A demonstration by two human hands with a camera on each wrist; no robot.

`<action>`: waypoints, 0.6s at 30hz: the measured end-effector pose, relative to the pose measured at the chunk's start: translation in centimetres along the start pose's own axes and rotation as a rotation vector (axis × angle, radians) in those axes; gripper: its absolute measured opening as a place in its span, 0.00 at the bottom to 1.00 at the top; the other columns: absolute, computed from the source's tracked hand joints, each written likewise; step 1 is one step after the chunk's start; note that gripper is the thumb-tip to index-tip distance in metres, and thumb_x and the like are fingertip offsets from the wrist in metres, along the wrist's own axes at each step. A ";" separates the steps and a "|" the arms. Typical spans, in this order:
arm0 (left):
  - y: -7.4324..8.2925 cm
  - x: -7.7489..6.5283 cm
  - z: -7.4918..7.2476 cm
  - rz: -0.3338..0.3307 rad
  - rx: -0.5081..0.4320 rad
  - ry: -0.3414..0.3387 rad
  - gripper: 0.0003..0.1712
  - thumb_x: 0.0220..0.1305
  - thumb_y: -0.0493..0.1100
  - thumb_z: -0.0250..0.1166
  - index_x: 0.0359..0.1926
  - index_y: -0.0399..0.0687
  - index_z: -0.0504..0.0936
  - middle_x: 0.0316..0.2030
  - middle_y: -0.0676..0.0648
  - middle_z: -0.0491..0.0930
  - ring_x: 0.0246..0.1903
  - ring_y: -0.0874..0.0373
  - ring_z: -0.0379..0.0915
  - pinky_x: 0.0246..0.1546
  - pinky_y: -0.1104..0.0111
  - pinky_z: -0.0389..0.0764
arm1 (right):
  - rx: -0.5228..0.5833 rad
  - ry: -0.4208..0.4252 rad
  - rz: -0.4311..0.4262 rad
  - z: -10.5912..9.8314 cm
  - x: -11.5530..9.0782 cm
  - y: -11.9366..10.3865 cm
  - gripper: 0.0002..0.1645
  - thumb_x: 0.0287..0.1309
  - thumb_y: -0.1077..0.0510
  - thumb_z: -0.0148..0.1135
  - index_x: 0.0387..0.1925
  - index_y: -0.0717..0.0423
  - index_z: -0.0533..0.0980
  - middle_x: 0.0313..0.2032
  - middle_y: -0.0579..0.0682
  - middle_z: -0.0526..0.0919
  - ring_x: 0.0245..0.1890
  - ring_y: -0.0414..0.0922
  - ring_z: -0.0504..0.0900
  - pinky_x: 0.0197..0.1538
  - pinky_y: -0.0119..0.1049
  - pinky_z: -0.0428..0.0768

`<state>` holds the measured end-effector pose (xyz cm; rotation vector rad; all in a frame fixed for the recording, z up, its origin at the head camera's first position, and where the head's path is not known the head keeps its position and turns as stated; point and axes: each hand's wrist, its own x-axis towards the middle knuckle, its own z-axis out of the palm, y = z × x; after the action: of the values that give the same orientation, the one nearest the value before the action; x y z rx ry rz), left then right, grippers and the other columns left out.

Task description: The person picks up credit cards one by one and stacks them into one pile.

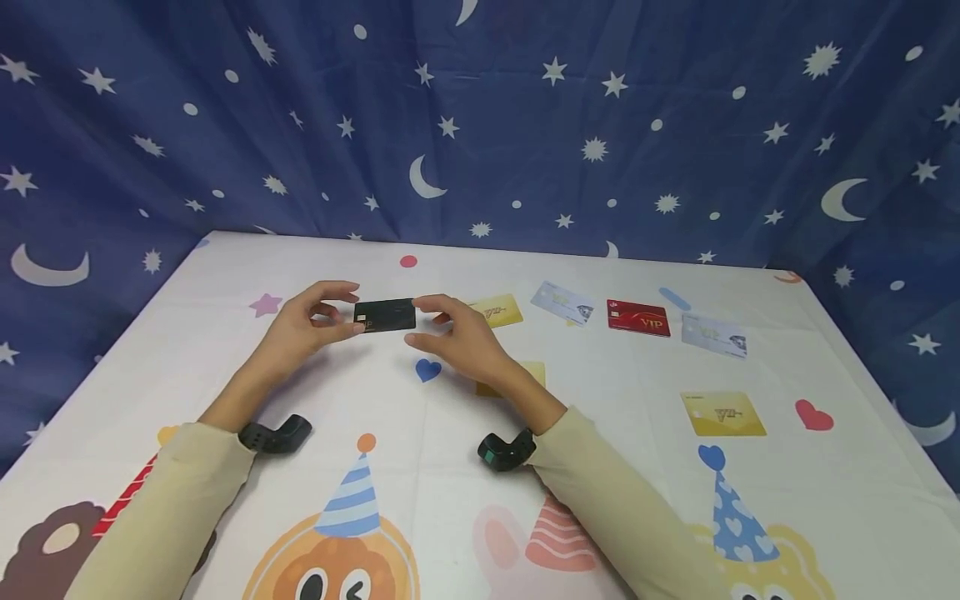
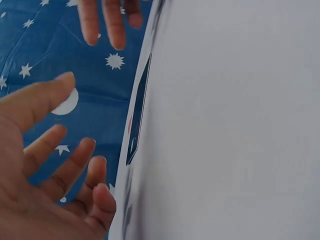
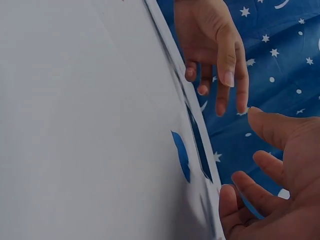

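Observation:
A black card (image 1: pixel 386 315) with a small chip lies on the white tablecloth, between the two hands. My left hand (image 1: pixel 306 323) is at its left end, with thumb and fingers spread apart; in the head view the thumb tip overlaps a lower corner. At the other end is my right hand (image 1: pixel 467 342), fingers also parted. From the left wrist, the black card (image 2: pixel 139 112) appears as a thin strip flat on the cloth, apart from the left hand (image 2: pixel 60 165). The right wrist view shows nothing between the fingers of the right hand (image 3: pixel 280 180).
Beyond the right hand lie a gold card (image 1: pixel 498 311), a silver card (image 1: pixel 562 302), a red card (image 1: pixel 637 318) and another silver card (image 1: pixel 714 336). A gold card (image 1: pixel 537 372) is partly hidden by the right forearm. Another gold card (image 1: pixel 723 414) lies farther right. A starry blue curtain (image 1: pixel 480 125) hangs behind.

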<state>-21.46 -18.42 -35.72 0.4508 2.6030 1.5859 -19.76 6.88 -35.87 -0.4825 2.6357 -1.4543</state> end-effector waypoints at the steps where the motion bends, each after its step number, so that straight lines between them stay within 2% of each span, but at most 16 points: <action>1: -0.2 0.0 0.0 0.004 -0.001 0.006 0.36 0.57 0.41 0.71 0.66 0.45 0.67 0.55 0.39 0.73 0.42 0.50 0.68 0.36 0.72 0.71 | 0.007 0.004 0.010 0.2 0.2 0.0 0.31 0.56 0.49 0.68 0.61 0.45 0.72 0.58 0.44 0.75 0.54 0.44 0.73 0.54 0.37 0.72; 9: -2.3 0.4 0.3 0.087 0.194 0.045 0.42 0.51 0.38 0.74 0.66 0.47 0.65 0.54 0.40 0.75 0.42 0.50 0.66 0.36 0.69 0.63 | 0.016 0.048 0.062 1.7 0.8 0.2 0.31 0.56 0.50 0.68 0.61 0.47 0.72 0.56 0.49 0.75 0.50 0.45 0.72 0.50 0.37 0.72; 15: -2.7 0.6 0.4 0.078 0.214 0.036 0.43 0.51 0.39 0.74 0.66 0.45 0.64 0.55 0.39 0.74 0.44 0.50 0.65 0.42 0.62 0.62 | 0.007 0.061 0.077 2.1 0.9 0.4 0.31 0.57 0.51 0.67 0.62 0.47 0.72 0.55 0.51 0.76 0.50 0.43 0.72 0.53 0.38 0.71; 18: -2.8 0.7 0.4 0.068 0.203 0.027 0.43 0.51 0.38 0.74 0.66 0.45 0.64 0.55 0.39 0.74 0.44 0.50 0.64 0.44 0.60 0.62 | -0.006 0.052 0.063 2.2 0.9 0.4 0.30 0.57 0.51 0.67 0.62 0.48 0.72 0.50 0.51 0.77 0.47 0.43 0.71 0.50 0.36 0.70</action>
<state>-22.65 -19.10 -38.30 0.5398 2.8112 1.3596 -20.16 5.01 -37.38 -0.3633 2.6696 -1.4607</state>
